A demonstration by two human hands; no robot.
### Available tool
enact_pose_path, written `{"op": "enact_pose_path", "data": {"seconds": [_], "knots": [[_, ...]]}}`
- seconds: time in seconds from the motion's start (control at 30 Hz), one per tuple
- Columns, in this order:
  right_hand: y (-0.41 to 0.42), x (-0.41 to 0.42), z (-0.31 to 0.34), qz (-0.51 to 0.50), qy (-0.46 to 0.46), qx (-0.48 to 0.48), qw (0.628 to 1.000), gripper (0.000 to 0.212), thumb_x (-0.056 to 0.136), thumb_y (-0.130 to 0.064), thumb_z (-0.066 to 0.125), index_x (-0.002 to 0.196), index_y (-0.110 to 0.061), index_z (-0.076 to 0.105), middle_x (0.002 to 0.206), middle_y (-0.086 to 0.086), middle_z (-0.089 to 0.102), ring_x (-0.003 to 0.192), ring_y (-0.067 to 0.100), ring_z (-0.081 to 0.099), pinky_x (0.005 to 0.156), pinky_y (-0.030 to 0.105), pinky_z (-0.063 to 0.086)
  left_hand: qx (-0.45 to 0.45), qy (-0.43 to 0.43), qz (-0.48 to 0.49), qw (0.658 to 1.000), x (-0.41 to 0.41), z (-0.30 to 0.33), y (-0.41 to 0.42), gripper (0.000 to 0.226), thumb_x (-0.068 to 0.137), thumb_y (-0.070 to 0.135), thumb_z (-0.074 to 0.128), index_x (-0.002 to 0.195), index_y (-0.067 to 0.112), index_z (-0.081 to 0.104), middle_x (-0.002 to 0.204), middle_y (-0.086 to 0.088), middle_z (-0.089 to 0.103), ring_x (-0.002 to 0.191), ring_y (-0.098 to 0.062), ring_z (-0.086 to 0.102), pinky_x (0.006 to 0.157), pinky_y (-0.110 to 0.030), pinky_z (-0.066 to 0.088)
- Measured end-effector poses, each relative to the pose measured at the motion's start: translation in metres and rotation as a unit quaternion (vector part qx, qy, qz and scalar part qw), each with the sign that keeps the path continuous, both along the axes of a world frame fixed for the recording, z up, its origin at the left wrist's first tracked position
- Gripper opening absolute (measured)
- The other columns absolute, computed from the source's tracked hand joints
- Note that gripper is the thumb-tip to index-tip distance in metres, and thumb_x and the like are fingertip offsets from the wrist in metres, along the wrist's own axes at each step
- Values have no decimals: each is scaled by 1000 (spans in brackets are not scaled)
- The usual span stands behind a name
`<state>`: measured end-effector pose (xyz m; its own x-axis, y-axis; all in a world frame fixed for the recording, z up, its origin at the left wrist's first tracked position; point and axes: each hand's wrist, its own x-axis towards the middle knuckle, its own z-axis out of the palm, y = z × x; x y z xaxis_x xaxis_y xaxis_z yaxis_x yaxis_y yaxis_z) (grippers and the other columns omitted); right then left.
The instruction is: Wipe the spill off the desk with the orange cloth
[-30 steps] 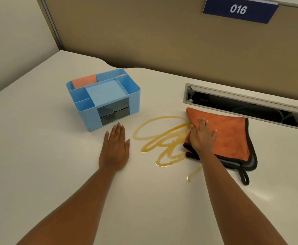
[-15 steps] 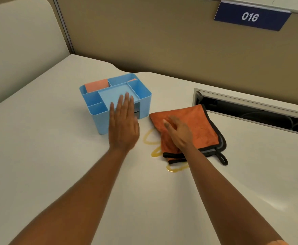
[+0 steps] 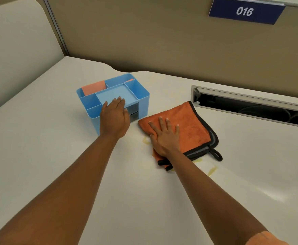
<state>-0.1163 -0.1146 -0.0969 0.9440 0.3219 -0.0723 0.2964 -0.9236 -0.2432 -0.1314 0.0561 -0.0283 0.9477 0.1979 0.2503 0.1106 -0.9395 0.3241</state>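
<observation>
My right hand (image 3: 165, 137), flat and open, presses the orange cloth (image 3: 188, 124) beside the blue organizer (image 3: 139, 96); uneven pressure could smear the spill (image 3: 212, 170).

A dark blue sign (image 3: 246, 11) is showing the white number "016", hanging on the tan partition wall (image 3: 162, 41) behind the desk.

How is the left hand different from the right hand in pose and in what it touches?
The left hand rests on the blue desk organizer; the right hand presses flat on the orange cloth. The left hand's fingers lie close together; the right hand's are spread. The left hand is apart from the yellow spill; the right hand is beside it. Both are palm down, gripping nothing.
</observation>
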Motion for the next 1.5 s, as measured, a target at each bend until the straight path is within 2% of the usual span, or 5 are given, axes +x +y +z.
{"op": "enact_pose_path", "data": {"seconds": [0.37,0.5,0.9,1.17,1.5], "knots": [[-13,-63,3,291,-15,14,957,47,95,-33,34,142,-38,26,158,0,11,146,21,-2,114,50,-15,9,12,-5,1000,-2,2,-2,53,96,37,24,136,5,39,145,-15,42,138,-28,32,117,-42,13],[-42,-64,6,310,-17,9,951,48,94,-30,37,140,-39,29,157,-5,14,146,17,-1,111,50,-19,45,38,-12,998,-4,2,1,53,96,39,27,137,7,36,147,-14,39,139,-29,31,117,-44,14],[-175,-55,7,-46,-16,-17,999,55,86,-40,19,140,-46,23,157,-12,12,146,13,0,112,57,-12,77,73,-28,994,-3,3,5,56,95,41,24,141,8,29,152,-12,30,142,-28,23,117,-47,8],[-160,-82,7,-363,-49,73,928,48,93,-28,31,140,-35,32,157,2,17,146,24,3,111,62,-8,69,81,-42,993,-1,6,5,55,96,38,23,141,6,28,152,-14,28,142,-29,22,117,-47,7],[-41,-88,2,-253,-22,98,962,51,92,-29,32,141,-37,28,159,2,9,146,24,-4,105,64,-17,63,95,-45,992,1,7,7,56,96,39,21,142,6,26,153,-12,26,143,-28,20,118,-47,6]]}}
